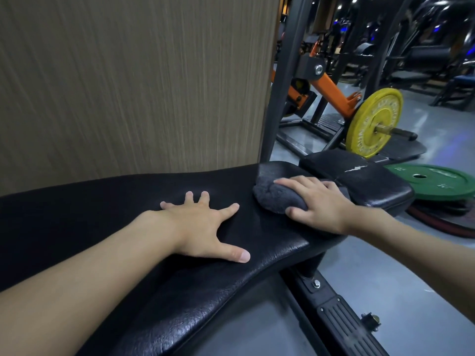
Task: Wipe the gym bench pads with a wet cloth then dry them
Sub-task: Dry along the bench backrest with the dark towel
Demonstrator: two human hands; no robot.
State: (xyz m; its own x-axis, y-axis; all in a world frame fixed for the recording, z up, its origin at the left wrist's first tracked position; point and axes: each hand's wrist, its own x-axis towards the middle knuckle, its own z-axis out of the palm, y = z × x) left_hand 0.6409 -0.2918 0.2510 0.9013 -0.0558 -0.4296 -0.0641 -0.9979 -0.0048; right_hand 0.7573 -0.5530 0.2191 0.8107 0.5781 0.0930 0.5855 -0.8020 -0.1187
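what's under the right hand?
A bunched grey cloth, gripped by the right hand and pressed on the black bench pad near the gap to the smaller pad. The pad surface beneath the cloth is covered, so wetness there can't be judged.

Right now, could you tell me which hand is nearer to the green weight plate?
Right. The right hand grips the cloth near the green plate; the left hand lies flat farther left.
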